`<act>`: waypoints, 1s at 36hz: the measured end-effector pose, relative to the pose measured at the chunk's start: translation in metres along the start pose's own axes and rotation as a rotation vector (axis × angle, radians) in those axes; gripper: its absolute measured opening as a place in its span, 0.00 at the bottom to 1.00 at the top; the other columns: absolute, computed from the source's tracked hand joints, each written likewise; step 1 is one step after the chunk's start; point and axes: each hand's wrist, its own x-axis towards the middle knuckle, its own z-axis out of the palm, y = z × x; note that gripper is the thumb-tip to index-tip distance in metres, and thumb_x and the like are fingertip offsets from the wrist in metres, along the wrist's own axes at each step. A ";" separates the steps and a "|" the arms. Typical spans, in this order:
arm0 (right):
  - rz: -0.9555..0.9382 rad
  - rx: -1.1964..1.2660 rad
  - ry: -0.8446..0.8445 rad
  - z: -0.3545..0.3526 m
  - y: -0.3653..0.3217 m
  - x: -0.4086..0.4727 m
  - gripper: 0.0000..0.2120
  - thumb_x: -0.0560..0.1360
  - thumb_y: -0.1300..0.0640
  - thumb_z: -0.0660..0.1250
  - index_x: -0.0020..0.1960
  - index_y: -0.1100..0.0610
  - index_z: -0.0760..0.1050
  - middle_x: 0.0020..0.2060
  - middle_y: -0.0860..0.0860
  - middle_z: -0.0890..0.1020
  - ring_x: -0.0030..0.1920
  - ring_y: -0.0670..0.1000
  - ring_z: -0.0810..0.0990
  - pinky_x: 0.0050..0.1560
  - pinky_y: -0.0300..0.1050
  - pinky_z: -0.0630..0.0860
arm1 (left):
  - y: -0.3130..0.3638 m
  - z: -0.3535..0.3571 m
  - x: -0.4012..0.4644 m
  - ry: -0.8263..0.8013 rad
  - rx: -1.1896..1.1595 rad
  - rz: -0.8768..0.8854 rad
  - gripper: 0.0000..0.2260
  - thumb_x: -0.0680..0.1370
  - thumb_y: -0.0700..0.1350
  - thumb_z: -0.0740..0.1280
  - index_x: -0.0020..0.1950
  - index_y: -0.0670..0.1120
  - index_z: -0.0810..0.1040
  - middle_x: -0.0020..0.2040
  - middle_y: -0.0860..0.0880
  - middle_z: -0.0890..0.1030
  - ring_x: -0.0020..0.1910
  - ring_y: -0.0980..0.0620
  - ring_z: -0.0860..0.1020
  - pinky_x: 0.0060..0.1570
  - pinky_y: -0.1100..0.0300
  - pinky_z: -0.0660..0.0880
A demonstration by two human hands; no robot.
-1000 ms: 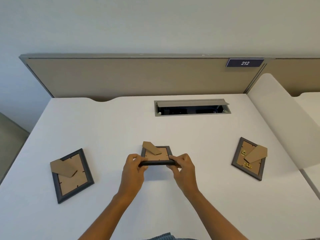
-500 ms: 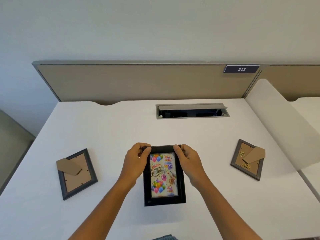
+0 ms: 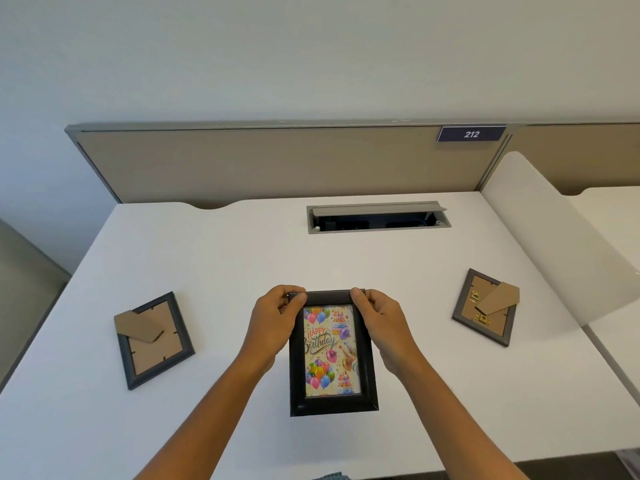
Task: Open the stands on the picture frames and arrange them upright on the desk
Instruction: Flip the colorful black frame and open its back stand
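A black picture frame (image 3: pixel 331 403) with a "Happy Birthday" balloon picture stands picture side toward me at the desk's near middle. My left hand (image 3: pixel 277 323) grips its top left corner and my right hand (image 3: pixel 379 323) its top right corner. Its stand is hidden behind it. A grey frame (image 3: pixel 154 341) lies face down at the left, its cardboard stand flap showing on the back. Another grey frame (image 3: pixel 485 308) lies face down at the right, also with its cardboard stand flap raised off the back.
The white desk (image 3: pixel 225 265) has an open cable tray slot (image 3: pixel 377 218) at the back middle. A tan partition (image 3: pixel 277 161) with a "212" label (image 3: pixel 471 134) runs behind. A white side divider (image 3: pixel 554 244) rises at the right.
One second ago the middle frame was tilted back side up in both hands. It has since been turned picture side toward me and drawn nearer, with both hands on its top corners.
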 end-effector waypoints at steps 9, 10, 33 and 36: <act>-0.188 0.067 0.044 -0.016 0.009 -0.018 0.07 0.86 0.53 0.67 0.54 0.53 0.81 0.46 0.50 0.89 0.49 0.52 0.90 0.47 0.47 0.87 | 0.005 0.003 -0.013 -0.097 0.125 0.182 0.07 0.79 0.46 0.74 0.55 0.52 0.80 0.50 0.58 0.85 0.51 0.58 0.83 0.42 0.70 0.81; -0.214 0.068 0.048 -0.017 0.012 -0.020 0.06 0.86 0.54 0.67 0.53 0.54 0.81 0.46 0.51 0.89 0.49 0.52 0.89 0.48 0.50 0.87 | 0.005 0.004 -0.015 -0.108 0.136 0.205 0.07 0.78 0.45 0.75 0.54 0.53 0.81 0.49 0.58 0.85 0.51 0.58 0.83 0.42 0.68 0.81; -0.449 -0.211 -0.176 -0.056 0.052 -0.034 0.19 0.74 0.51 0.82 0.62 0.51 0.80 0.61 0.46 0.83 0.65 0.53 0.80 0.66 0.50 0.78 | -0.002 0.011 -0.046 -0.068 0.125 0.758 0.12 0.73 0.30 0.76 0.54 0.42 0.87 0.50 0.50 0.86 0.51 0.50 0.85 0.56 0.63 0.81; -0.466 -0.261 -0.192 -0.059 0.054 -0.029 0.23 0.74 0.49 0.81 0.65 0.50 0.78 0.65 0.44 0.80 0.68 0.52 0.78 0.68 0.49 0.77 | -0.006 0.013 -0.044 -0.062 0.124 0.768 0.12 0.73 0.30 0.76 0.54 0.41 0.87 0.51 0.49 0.86 0.52 0.48 0.85 0.59 0.59 0.81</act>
